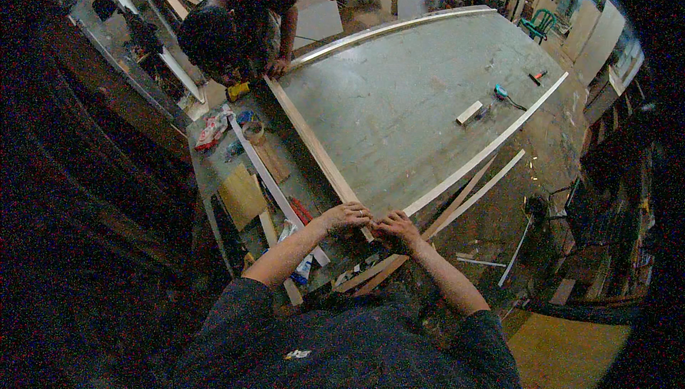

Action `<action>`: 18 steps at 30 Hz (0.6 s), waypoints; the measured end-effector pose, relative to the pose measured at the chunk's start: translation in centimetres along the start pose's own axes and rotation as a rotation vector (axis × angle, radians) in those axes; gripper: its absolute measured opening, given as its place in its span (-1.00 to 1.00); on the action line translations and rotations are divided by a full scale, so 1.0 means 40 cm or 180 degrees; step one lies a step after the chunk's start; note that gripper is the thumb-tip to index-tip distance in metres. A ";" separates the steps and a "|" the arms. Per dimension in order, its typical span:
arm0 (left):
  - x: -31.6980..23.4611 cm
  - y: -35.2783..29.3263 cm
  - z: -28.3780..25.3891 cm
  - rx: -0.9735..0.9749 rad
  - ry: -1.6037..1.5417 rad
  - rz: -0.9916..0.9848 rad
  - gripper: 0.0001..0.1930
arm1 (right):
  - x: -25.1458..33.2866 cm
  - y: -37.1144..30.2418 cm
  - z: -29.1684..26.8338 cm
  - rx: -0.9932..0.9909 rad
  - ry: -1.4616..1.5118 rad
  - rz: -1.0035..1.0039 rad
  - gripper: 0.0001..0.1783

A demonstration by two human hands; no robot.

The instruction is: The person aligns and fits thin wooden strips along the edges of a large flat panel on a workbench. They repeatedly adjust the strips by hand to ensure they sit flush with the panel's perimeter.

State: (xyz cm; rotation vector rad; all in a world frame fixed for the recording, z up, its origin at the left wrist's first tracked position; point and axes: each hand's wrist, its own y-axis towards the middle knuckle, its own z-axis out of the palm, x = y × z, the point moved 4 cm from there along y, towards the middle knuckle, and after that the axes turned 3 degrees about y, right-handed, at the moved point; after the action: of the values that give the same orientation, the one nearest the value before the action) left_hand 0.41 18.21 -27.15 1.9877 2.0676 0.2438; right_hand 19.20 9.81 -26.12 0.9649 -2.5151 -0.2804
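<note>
Left hand [346,216] curls firmly over the wooden strip [313,144], right hand [397,231] bunched by its end, grip unclear!

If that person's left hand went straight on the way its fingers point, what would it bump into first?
Most likely the right hand: its fingers are just beyond those of the left hand, near the wooden strip's near end. Depth there is hard to judge.
</note>
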 end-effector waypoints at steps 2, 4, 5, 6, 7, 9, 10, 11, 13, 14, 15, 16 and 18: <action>0.004 0.000 0.005 0.0045 0.0079 -0.0022 -0.65 | -0.006 0.001 0.012 0.0084 -0.0145 0.0044 -0.61; 0.008 0.000 0.010 0.0044 0.0079 -0.0009 -0.65 | -0.007 0.000 0.014 -0.0019 -0.0128 -0.0004 -0.63; 0.008 -0.001 0.013 0.0044 0.0079 -0.0003 -0.66 | -0.007 -0.002 0.015 -0.0013 -0.0150 -0.0004 -0.63; 0.009 -0.003 0.017 0.0055 0.0158 0.0031 -0.66 | -0.008 -0.003 0.017 0.0027 -0.0185 0.0022 -0.64; 0.007 -0.005 0.021 0.0054 0.0243 0.0056 -0.66 | -0.008 -0.005 0.018 0.0076 -0.0228 0.0037 -0.65; 0.007 -0.009 0.028 0.0029 0.0269 0.0017 -0.66 | -0.009 -0.007 0.020 0.0107 -0.0249 0.0030 -0.66; 0.005 -0.016 0.032 0.0017 0.0208 -0.0037 -0.66 | -0.008 -0.008 0.023 0.0081 -0.0221 0.0017 -0.66; 0.003 -0.017 0.029 -0.0089 0.0161 0.0007 -0.67 | -0.008 -0.007 0.024 0.0101 -0.0194 -0.0036 -0.66; 0.008 -0.022 0.042 0.0271 0.0115 -0.0100 -0.60 | -0.010 -0.005 0.027 0.0147 -0.0235 -0.0049 -0.62; 0.011 -0.024 0.049 0.0485 0.0109 -0.0102 -0.56 | -0.011 -0.003 0.027 0.0164 -0.0262 -0.0054 -0.59; 0.011 -0.024 0.045 0.0372 0.0096 -0.0081 -0.56 | -0.014 -0.002 0.029 0.0340 -0.0274 0.0061 -0.56; 0.012 -0.024 0.043 0.0342 0.0095 -0.0066 -0.56 | -0.010 -0.001 0.021 0.0248 -0.0277 -0.0036 -0.52; 0.011 -0.020 0.037 0.0150 0.0126 -0.0027 -0.60 | -0.008 -0.001 0.011 0.0363 -0.0268 0.0032 -0.44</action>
State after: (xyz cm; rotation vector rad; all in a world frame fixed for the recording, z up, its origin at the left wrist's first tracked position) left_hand 0.09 18.54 -28.81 2.0164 2.1244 0.2367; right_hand 19.24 10.00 -26.61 1.0031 -2.6363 -0.1793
